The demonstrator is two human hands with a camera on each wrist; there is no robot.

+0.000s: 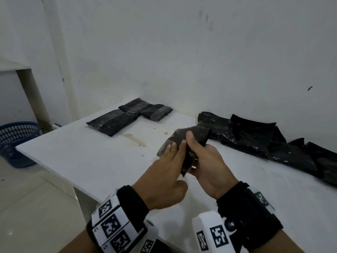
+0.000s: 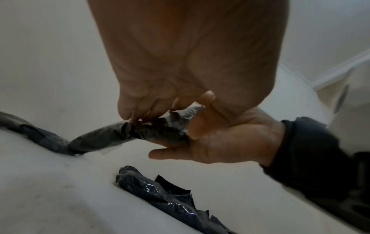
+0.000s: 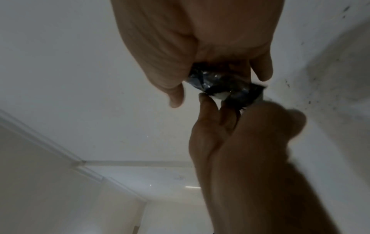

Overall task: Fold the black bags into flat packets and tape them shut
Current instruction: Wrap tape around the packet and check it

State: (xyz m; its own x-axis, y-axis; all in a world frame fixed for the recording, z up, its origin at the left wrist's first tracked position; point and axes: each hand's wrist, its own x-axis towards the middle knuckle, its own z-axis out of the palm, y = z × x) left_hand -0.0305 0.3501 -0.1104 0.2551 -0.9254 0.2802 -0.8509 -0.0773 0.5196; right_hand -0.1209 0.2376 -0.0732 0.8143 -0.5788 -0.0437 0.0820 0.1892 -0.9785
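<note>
Both hands hold a half-folded black bag (image 1: 196, 133) just above the white table (image 1: 91, 157). My right hand (image 1: 195, 148) grips its folded end, thumb on top and fingers underneath. The fingers of my left hand (image 1: 174, 148) lie nearly straight against the bag's left side, thumb tucked away from it. The left wrist view shows the left hand (image 2: 136, 114) with its fingertips on the bag (image 2: 104, 136), which the right hand (image 2: 190, 136) clamps. From the right wrist, the bag (image 3: 226, 85) sits crumpled in the right hand (image 3: 220, 76). Three taped packets (image 1: 113, 121) lie at the table's back left.
A pile of loose black bags (image 1: 255, 137) stretches along the wall on the right of the table. A blue plastic basket (image 1: 16, 136) stands on the floor to the left, below another white surface (image 1: 11, 64). A brownish stain (image 1: 135, 139) marks the tabletop.
</note>
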